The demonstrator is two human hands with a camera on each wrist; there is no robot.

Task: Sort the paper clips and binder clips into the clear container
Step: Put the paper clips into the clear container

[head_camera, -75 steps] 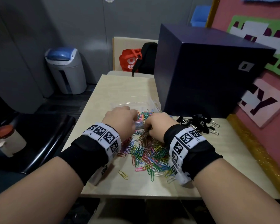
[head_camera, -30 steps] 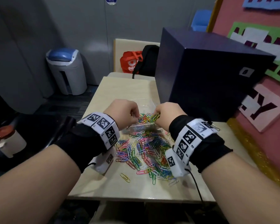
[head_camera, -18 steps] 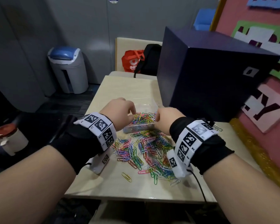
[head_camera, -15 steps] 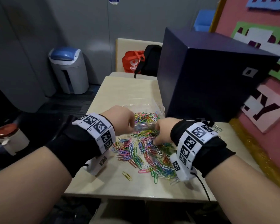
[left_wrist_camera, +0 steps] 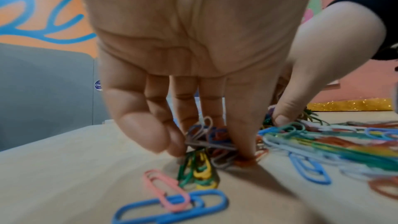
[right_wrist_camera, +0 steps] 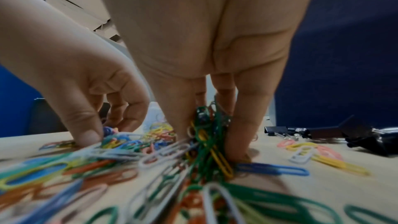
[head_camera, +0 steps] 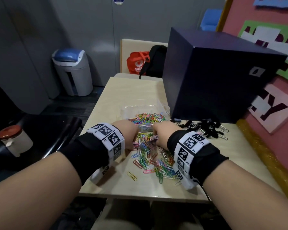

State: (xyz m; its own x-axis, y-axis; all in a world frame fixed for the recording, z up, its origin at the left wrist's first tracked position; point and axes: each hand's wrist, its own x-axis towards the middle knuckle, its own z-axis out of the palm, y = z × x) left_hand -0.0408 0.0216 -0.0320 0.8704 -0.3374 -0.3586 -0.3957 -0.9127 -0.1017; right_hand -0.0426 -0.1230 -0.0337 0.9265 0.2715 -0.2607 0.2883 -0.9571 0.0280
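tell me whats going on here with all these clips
A person is sorting clips at a small table. Both hands are down in the loose pile of coloured paper clips: the left hand pinches a small bunch, and the right hand grips a thicker bunch. The clear container just beyond already holds many paper clips. The black binder clips lie untouched to the right, beside the dark box.

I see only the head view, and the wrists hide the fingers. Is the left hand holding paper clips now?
Observer: Yes. In the left wrist view, the left hand pinches a small bunch of paper clips against the table.
Operator: And the right hand?
Observer: The right hand also grips a bunch, mostly green clips.
Operator: Are binder clips near it?
Observer: Yes, black binder clips lie untouched on its right.
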